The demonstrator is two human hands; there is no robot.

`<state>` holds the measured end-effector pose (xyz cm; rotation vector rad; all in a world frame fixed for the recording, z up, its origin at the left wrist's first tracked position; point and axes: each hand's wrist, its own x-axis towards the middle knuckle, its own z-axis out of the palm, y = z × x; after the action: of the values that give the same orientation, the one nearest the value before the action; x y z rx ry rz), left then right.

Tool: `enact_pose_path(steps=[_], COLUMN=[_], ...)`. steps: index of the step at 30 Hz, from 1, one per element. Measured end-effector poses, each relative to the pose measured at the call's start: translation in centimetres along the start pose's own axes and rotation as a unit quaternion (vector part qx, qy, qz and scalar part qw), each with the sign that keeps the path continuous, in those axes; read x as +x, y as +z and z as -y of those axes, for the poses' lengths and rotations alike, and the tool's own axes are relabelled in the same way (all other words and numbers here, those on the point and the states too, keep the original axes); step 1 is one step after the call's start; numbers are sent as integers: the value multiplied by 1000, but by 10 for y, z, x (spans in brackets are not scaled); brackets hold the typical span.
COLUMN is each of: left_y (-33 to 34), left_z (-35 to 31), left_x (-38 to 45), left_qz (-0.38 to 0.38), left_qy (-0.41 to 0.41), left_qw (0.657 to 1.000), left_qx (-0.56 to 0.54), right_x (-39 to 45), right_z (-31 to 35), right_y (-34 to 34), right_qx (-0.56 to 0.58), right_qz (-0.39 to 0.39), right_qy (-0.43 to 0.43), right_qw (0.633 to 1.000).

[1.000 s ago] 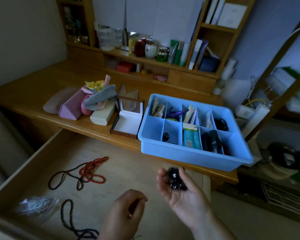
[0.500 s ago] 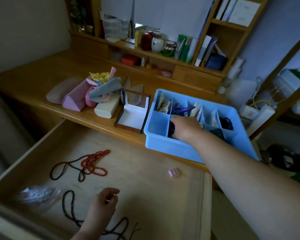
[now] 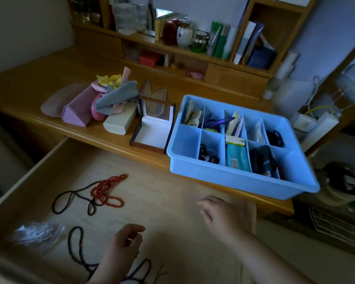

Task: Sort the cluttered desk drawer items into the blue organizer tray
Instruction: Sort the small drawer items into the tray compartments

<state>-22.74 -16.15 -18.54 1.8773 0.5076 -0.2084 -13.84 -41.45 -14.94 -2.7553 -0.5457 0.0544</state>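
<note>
The blue organizer tray (image 3: 244, 185) stands on the desk edge at the right, its compartments holding small items; black clips (image 3: 208, 154) lie in a front compartment. Below it the open drawer (image 3: 162, 201) holds a red bead necklace (image 3: 109, 187), a black bead string (image 3: 74, 199), another dark bead string (image 3: 78, 249) and a clear plastic bag (image 3: 35, 234). My right hand (image 3: 219, 212) hovers low over the drawer's right part, fingers relaxed and pointing down, holding nothing I can see. My left hand (image 3: 125, 242) hangs over the near drawer floor with loosely curled fingers.
On the desk left of the tray are an open white-lined box (image 3: 154, 132), a cream case (image 3: 119, 121), a pink triangular case (image 3: 78, 111) and a heap of cloths (image 3: 117, 93). Bottles and books fill the back shelf (image 3: 193, 46). Cluttered shelving stands at the right.
My right hand dropped the black clips into the tray's front compartment, then drew back down over the drawer, where it now covers the small pink item. My left hand stayed low.
</note>
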Motion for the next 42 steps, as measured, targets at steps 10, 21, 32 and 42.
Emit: enact_pose_path(steps=[10, 21, 32, 42], left_y=[4, 1, 68, 72], left_z=[-12, -216, -320, -323], left_x=[-7, 2, 140, 191], left_qz=[-21, -55, 112, 52], left_qy=[26, 543, 346, 415], left_qw=[999, 835, 859, 721], left_qx=[37, 69, 360, 553], right_x=[-2, 7, 138, 182], right_z=[-17, 37, -34, -32], right_y=[52, -182, -202, -174], right_qx=[-10, 467, 500, 240], right_qz=[36, -231, -166, -76], right_qy=[28, 17, 159, 96], right_qw=[999, 853, 835, 963])
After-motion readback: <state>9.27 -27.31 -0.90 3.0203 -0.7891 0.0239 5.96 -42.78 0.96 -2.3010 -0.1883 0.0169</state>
